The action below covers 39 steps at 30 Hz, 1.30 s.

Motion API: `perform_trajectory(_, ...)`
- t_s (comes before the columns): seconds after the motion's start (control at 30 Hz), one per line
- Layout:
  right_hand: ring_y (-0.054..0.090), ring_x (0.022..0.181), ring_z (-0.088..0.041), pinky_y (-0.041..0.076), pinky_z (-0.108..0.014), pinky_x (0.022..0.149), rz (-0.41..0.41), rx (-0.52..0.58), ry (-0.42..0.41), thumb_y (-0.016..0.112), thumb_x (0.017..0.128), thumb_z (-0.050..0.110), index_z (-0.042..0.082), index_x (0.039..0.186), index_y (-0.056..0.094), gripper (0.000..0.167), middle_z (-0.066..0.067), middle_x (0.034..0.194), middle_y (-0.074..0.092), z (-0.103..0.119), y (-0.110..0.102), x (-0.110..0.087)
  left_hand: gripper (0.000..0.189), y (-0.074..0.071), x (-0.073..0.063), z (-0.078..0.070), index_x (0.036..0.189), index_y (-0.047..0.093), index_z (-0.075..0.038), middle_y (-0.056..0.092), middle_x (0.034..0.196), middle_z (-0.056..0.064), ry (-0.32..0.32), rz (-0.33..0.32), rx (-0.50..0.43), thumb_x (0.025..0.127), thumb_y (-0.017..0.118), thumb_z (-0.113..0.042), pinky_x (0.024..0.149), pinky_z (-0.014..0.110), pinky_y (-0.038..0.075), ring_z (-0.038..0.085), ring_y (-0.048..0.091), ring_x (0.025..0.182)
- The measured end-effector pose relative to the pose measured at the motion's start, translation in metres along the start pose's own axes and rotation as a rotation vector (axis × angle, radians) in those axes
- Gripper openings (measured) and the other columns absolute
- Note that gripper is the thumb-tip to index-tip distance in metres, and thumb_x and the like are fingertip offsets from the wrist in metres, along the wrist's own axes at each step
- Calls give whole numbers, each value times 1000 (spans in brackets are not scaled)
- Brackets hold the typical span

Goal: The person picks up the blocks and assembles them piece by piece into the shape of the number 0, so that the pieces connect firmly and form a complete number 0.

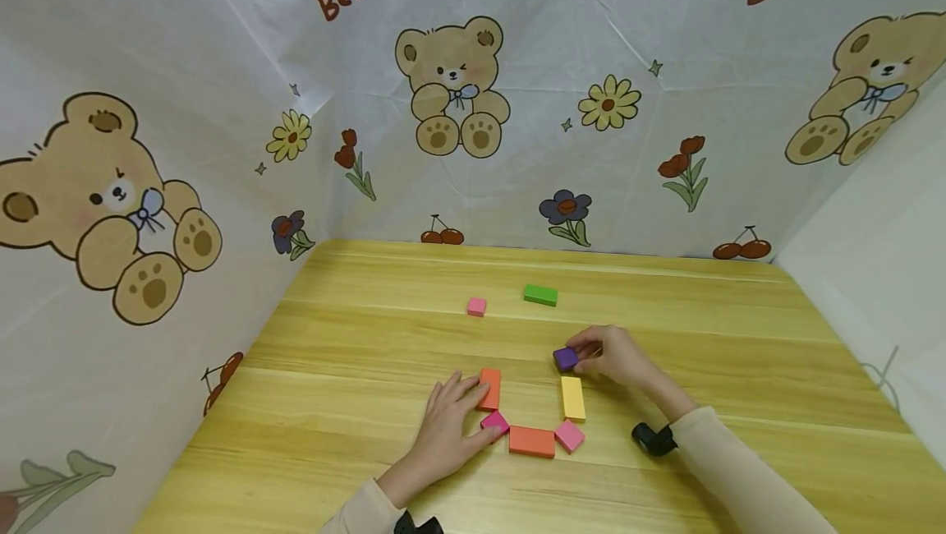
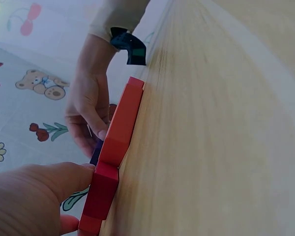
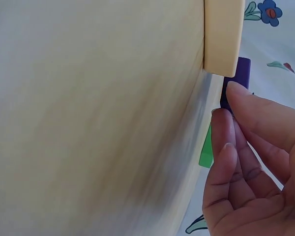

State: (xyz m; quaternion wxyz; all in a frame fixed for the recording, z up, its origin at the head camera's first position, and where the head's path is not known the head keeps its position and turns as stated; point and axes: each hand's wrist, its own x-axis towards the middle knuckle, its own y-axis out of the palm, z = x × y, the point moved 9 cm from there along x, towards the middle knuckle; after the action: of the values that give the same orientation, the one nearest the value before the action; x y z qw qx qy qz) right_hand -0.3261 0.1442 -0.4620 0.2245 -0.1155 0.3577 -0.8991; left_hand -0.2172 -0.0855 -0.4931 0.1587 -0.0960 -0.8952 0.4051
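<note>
My right hand (image 1: pixel 617 357) pinches a small purple block (image 1: pixel 566 359) between thumb and fingers, just beyond a yellow block (image 1: pixel 572 399). In the right wrist view the purple block (image 3: pixel 241 73) is partly hidden behind the thumb. My left hand (image 1: pixel 447 423) lies spread, its fingers touching an upright-running orange block (image 1: pixel 490 386) and its thumb on a magenta block (image 1: pixel 493 422). A second orange block (image 1: pixel 532 442) lies crosswise beside the magenta one, with a pink block (image 1: pixel 570 436) at its right end. Together these blocks form a U-shaped row.
Farther back on the wooden table (image 1: pixel 369 312) lie a small pink block (image 1: pixel 476 306) and a green block (image 1: pixel 541 295). A bear-printed cloth (image 1: pixel 532 107) rises behind the table and along its left side. Black camera mounts sit on both wrists.
</note>
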Motion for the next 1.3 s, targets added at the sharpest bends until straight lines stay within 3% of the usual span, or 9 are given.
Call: perform_trajectory(1.3,65,81,-18,54,-23,69,106,-8,-53,72,79,-10,-8,109,70,30,-17,99,69,0,12,3,65,0,1,0,136,58,-6,51,143,14,10,-9,-6,87,70,-47,112,68,17,45,32,141)
